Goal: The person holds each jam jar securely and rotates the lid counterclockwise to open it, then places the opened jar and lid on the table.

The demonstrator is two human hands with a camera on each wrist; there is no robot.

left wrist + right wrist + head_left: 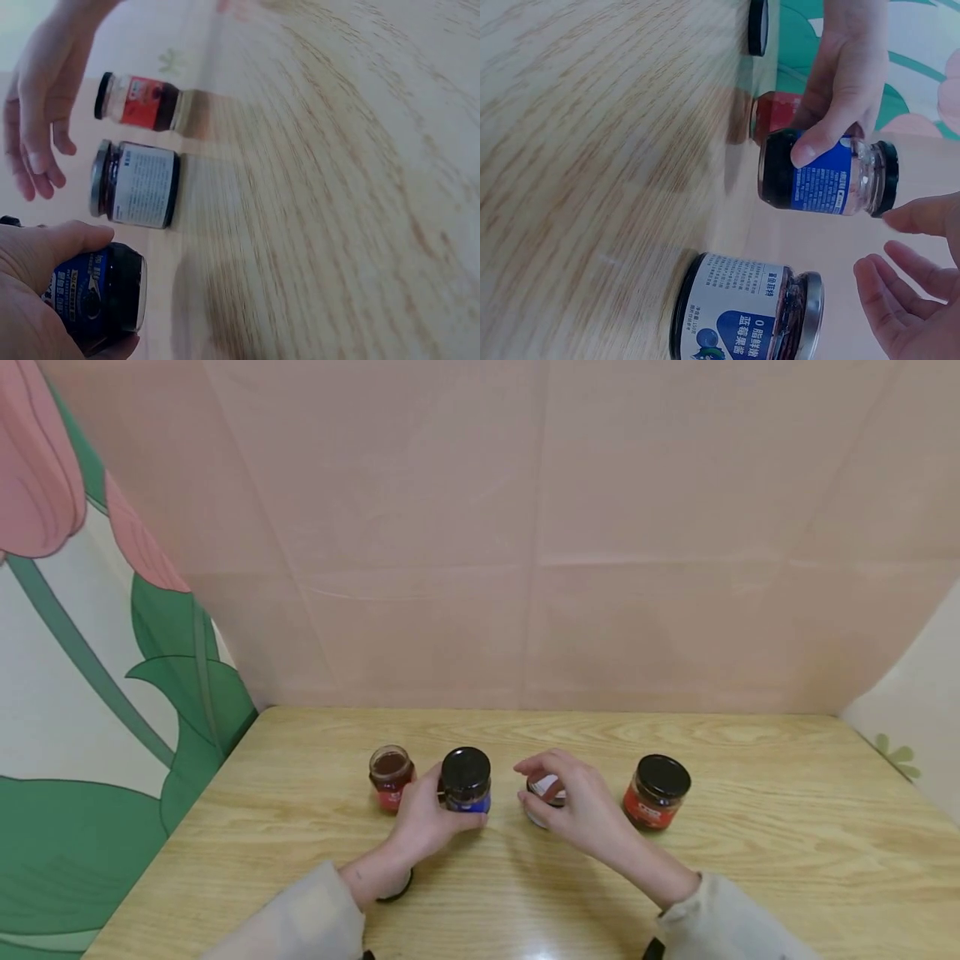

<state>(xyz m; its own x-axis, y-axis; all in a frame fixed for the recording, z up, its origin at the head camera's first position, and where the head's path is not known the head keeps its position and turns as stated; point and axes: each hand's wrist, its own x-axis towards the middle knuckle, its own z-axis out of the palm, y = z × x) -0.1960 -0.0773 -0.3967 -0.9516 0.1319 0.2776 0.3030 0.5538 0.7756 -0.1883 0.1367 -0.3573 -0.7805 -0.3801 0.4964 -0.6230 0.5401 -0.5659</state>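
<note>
The left hand (422,822) grips the capped blue jar (825,178), thumb and fingers around it, above the table (487,910) and beside the lidless jar (392,777). The right hand (588,797), fingers bent and parted, holds nothing, near the white jar (142,185); the red jar (648,810) stands farther right.

In my left hand (423,822) I hold a small glass jar (821,176), my thumb lying across its blue label (831,184), which carries pale print. It is roughly upright, raised off the surface beneath my hand. Its glossy black lid (466,768) sits on top, above my grip. Between label and lid the clear glass neck (864,178) shows; below my thumb the contents (777,172) look black. My right hand (573,797) is just beside the lid, its fingers bent.
</note>
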